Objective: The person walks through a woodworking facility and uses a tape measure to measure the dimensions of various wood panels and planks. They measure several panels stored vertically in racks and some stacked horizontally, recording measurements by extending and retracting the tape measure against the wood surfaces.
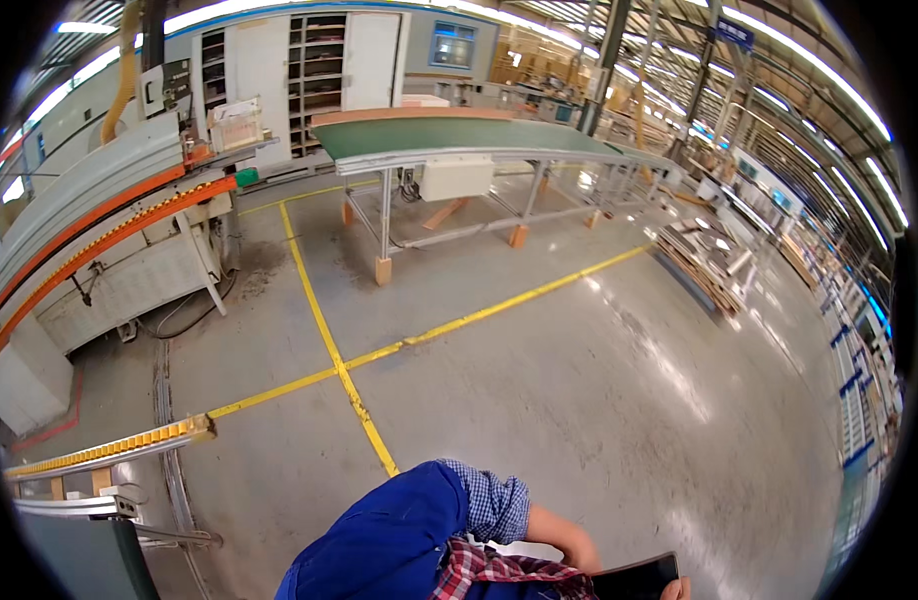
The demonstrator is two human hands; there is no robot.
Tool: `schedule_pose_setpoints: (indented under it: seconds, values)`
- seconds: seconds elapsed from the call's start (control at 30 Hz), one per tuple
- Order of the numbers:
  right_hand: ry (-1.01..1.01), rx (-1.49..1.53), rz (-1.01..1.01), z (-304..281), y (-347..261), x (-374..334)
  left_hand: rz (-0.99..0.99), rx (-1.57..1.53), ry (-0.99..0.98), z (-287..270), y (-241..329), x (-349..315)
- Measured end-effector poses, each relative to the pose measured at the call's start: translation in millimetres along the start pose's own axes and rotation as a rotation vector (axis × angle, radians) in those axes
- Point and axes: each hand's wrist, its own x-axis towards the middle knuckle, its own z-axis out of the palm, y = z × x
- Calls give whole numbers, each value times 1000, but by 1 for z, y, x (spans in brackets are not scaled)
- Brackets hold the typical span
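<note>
At the lower edge a dark, flat, slab-shaped device like a phone or tablet [634, 578] is partly cut off by the picture's edge. Fingertips of what looks like my right hand [677, 589] close on its right end. A blue garment and a rolled blue-and-white checked sleeve [494, 505] lead to a bare forearm, which bends down toward the device's left end. Red plaid cloth [479, 568] lies below this forearm. My left hand's fingers are hidden there, so I cannot make out its grip.
A long green-topped conveyor table [479, 137] stands ahead on metal legs with wooden blocks. To the left are an orange-railed machine [109, 255] and a yellow roller rail [114, 447]. Stacked panels [701, 265] lie at right. Yellow lines [344, 368] cross the grey floor.
</note>
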Motion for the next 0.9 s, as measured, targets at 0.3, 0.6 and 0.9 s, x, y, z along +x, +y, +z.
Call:
schedule_pose_setpoints:
  seconds: [0.3, 0.6, 0.9]
  values:
    - [-1125, -103, -195, 143, -82, 344, -346, 351, 253, -230, -19, -216]
    - [-1405, -191, -313, 309, -25, 586, -538, -470, 545, -436, -47, -463]
    - [-1516, -32, -283, 414, 0, 786, -391, -70, 401, -607, -81, -581]
